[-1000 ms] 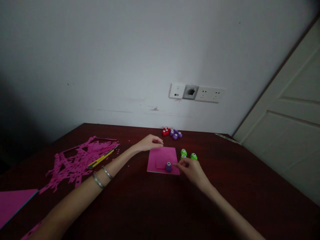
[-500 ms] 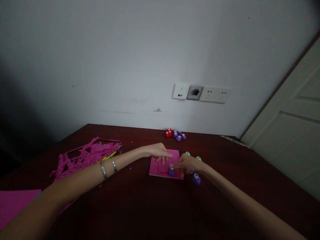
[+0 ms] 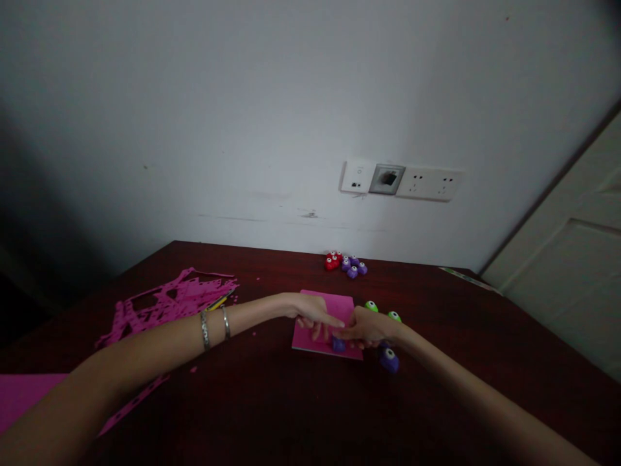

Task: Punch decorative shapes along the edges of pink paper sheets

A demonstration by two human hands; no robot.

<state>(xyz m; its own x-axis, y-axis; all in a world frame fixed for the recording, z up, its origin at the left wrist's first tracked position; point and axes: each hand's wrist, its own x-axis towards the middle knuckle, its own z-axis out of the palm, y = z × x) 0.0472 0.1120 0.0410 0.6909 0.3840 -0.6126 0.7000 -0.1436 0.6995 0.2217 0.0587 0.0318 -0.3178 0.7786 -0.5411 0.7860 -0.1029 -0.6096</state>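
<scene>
On a pink paper sheet or pad stands a small purple craft punch, its top covered by my fingers. My right hand is closed around the punch's right side, with a finger or thumb across its top. From the left, my left hand reaches over the paper. One of its digits stretches to the punch's top and meets my right hand there, while the other fingers hang apart and half bent above the paper. Whether a loose piece of paper sits in the punch is hidden.
Beside my right hand are green punches and a purple punch. Red punches and more purple punches stand near the wall. Punched pink strips lie left, with a yellow pencil-like stick. Pink paper lies at lower left.
My left hand has come down and right, its stretched digit now on the punch's top. My right hand has closed in over the punch, hiding its white button. The view has shifted slightly.
</scene>
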